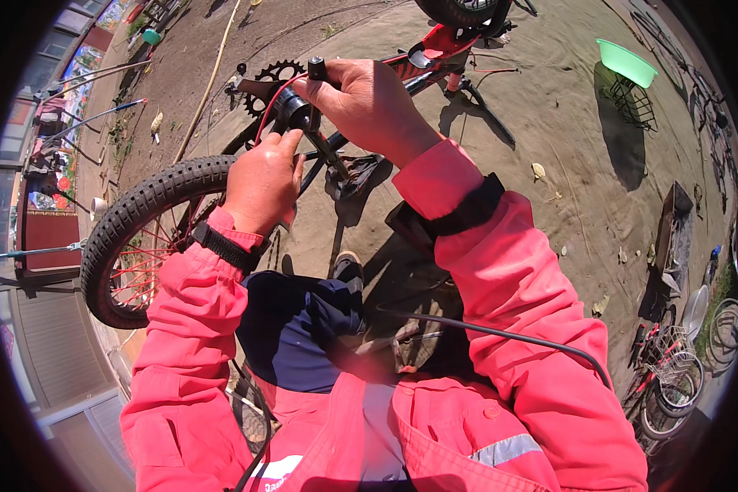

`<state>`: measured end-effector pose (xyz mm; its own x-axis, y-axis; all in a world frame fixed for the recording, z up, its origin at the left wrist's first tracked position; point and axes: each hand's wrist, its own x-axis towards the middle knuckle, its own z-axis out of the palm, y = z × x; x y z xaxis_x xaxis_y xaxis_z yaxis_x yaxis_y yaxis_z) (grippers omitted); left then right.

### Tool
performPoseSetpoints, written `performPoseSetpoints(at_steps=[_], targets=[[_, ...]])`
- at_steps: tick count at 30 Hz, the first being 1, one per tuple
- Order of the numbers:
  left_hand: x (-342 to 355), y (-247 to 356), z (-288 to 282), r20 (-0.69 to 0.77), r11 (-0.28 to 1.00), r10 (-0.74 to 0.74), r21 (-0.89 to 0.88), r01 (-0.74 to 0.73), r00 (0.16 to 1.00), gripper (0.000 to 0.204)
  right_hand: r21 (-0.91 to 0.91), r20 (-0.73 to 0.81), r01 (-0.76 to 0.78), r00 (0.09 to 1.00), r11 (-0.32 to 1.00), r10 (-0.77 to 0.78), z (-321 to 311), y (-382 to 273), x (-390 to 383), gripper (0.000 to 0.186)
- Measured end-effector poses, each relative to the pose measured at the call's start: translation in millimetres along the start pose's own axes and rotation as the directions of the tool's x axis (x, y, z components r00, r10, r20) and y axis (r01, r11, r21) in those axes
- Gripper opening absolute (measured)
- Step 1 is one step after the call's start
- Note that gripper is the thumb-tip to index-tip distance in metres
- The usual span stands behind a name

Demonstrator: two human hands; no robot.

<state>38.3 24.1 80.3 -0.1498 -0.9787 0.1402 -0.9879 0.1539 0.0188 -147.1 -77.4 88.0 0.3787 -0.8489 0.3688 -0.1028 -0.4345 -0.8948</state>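
A bicycle with a dark and red frame (pixel 422 80) stands in front of me, its bottom bracket (pixel 292 107) between my hands. Beside the bracket is a toothed black chainring (pixel 285 69). My right hand (pixel 365 107) is closed just above the bracket, thumb and fingers around a black-ended part (pixel 316 69); its inner side is hidden by the fingers. From below, my left hand (pixel 264 182) reaches the bracket's underside with fingers bent together. What they grip, if anything, cannot be made out. A knobby black tyre (pixel 107 221) with red spokes lies left of that hand.
Another wheel (pixel 459 10) is at the top. A light green basin (pixel 627 63) rests on a black wire rack (pixel 631 102) at the right. A long narrow trough (pixel 672 238) and a bike with a wire basket (pixel 672 348) are farther right. Dry leaves dot the ground sheet.
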Motion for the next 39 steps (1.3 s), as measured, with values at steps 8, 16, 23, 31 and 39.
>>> performPoseSetpoints(at_steps=[8, 16, 23, 31, 39], targets=[[-14.9, 4.4, 45.4, -0.093, 0.967, -0.141, -0.225, 0.117, 0.986, 0.032, 0.039, 0.056, -0.025, 0.998, 0.999, 0.023, -0.7, -1.6, 0.6, 0.03], [-24.0, 16.4, 60.8, -0.188, 0.952, -0.216, -0.258, 0.164, 0.958, 0.042, 0.089, 0.085, -0.029, 0.996, 0.996, 0.021, -0.6, 3.3, 2.1, 0.033], [-22.3, 19.5, 61.7, -0.18, 0.937, -0.235, -0.302, 0.173, 0.955, 0.053, 0.119, -0.018, 0.07, 0.997, 0.99, -0.069, 6.4, 14.9, 3.5, 0.033], [-20.5, 29.1, 63.0, -0.075, 0.833, -0.33, -0.492, 0.253, 0.941, 0.063, 0.15, -0.012, 0.063, 0.998, 0.987, -0.061, 7.3, 18.0, 2.9, 0.033], [-20.2, 40.2, 74.4, -0.023, 0.703, -0.395, -0.651, 0.286, 0.918, 0.068, 0.145, 0.003, 0.045, 0.999, 0.988, -0.046, 6.8, 13.9, 2.1, 0.033]])
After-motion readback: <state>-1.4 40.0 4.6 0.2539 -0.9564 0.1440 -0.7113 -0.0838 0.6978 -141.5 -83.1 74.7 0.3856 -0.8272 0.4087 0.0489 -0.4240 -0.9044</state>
